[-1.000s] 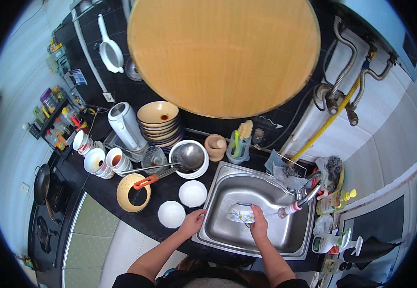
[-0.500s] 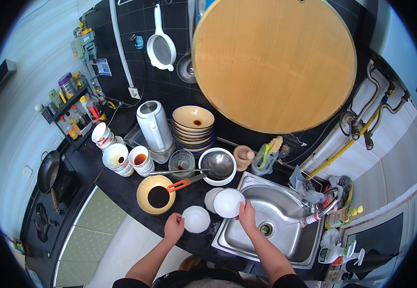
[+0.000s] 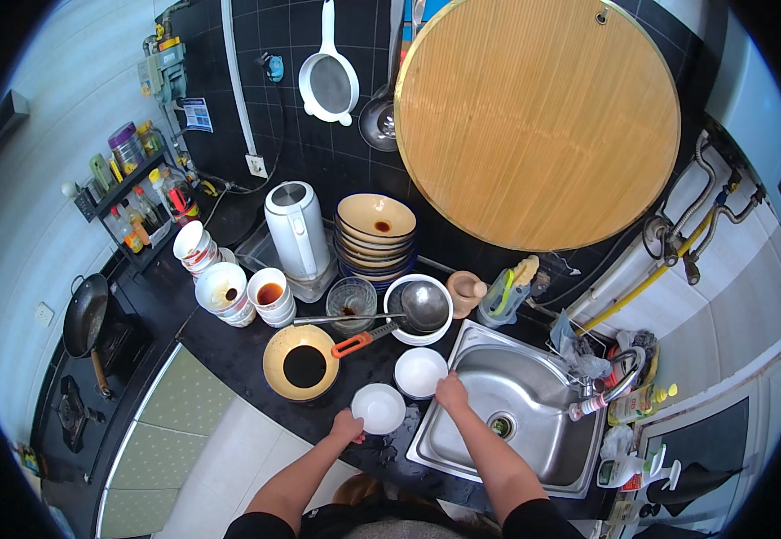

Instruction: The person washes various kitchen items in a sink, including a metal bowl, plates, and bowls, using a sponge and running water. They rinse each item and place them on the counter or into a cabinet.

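My left hand [image 3: 348, 426] is closed on the rim of a small white bowl [image 3: 379, 409] near the counter's front edge. My right hand [image 3: 450, 392] grips the right rim of another small white bowl [image 3: 421, 373], beside the sink's left edge. Both bowls are upright and look empty inside. Just left of them sits a yellow bowl [image 3: 275, 352] of dark liquid, with an orange-handled utensil [image 3: 351, 345] lying over its rim. Behind, a metal ladle [image 3: 424, 307] rests in a larger white bowl [image 3: 444, 325], its handle stretching left across a glass bowl [image 3: 352, 295].
A steel sink [image 3: 534, 386] with a faucet [image 3: 626, 364] is at right. Toward the back stand stacked yellow bowls [image 3: 376, 216], a white kettle [image 3: 296, 231], stacked paper cups [image 3: 270, 292] and a wooden mortar [image 3: 463, 292]. A round board [image 3: 538, 126] hangs on the wall.
The right-hand bowl has come down over the spot of a third white bowl, which no longer shows separately. The left-hand bowl stays near the counter edge. The view has shifted slightly.
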Demonstrator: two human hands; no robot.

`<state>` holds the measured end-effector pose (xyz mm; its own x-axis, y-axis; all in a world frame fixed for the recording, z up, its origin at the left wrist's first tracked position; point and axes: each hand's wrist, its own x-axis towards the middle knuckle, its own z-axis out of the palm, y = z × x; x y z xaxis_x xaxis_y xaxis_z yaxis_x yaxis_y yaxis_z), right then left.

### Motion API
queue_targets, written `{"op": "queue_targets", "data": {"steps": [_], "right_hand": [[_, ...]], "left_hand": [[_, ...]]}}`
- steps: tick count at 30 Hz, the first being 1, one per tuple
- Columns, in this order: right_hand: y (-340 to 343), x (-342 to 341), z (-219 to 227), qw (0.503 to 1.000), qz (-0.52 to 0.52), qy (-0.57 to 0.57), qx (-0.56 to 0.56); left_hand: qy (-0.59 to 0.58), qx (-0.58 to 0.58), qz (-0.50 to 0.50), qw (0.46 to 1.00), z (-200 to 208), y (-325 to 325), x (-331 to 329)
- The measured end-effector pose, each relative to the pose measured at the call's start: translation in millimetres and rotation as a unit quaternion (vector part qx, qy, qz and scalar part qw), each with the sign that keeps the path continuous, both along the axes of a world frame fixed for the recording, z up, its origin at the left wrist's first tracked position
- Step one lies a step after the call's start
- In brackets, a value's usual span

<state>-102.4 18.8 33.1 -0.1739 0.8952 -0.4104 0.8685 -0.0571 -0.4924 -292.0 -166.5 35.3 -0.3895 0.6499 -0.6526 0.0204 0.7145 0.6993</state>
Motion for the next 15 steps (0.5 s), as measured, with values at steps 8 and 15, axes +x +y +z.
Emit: {"op": "queue_targets", "data": {"steps": [8,15], "right_hand": [[-30,17,61,0.996,-0.064,0.045,0.039],[-65,120,71,0.949,0.034,0.196,-0.246]], "left_hand": [[-0.013,0.021,-0.029,0.999,39,-11,15],[-0.112,0.004,-0.186,0.976,56,44,99]]}}
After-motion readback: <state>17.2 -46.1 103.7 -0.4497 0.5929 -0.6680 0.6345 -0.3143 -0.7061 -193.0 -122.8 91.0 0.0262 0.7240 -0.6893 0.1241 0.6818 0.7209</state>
